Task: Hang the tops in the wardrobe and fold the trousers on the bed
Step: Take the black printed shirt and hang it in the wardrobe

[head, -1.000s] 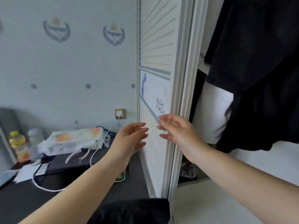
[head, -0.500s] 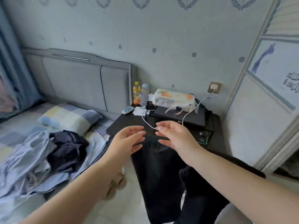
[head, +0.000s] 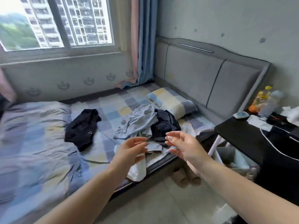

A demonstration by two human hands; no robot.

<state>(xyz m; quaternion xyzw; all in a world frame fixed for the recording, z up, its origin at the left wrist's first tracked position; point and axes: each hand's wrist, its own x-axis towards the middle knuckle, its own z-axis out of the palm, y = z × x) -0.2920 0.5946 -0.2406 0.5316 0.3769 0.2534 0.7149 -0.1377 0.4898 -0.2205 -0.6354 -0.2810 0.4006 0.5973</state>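
Note:
A heap of clothes lies on the bed (head: 37,143) near the pillow: a light blue-grey garment (head: 137,123) and a dark navy garment (head: 165,125) tangled together. A separate black garment (head: 82,126) lies crumpled further left on the checked sheet. My left hand (head: 129,151) and my right hand (head: 184,146) hover in front of me above the bed's near edge, palms facing each other, fingers relaxed and holding nothing. The wardrobe is out of view.
A grey padded headboard (head: 210,78) stands behind the checked pillow (head: 171,102). A black bedside table (head: 239,135) at the right carries bottles (head: 262,101), a white cable and papers. A bin (head: 231,157) and slippers (head: 186,177) sit on the floor by the bed.
My view has swung left from the wardrobe door, past the bedside table, to the bed. Both hands stay raised and empty in front of me.

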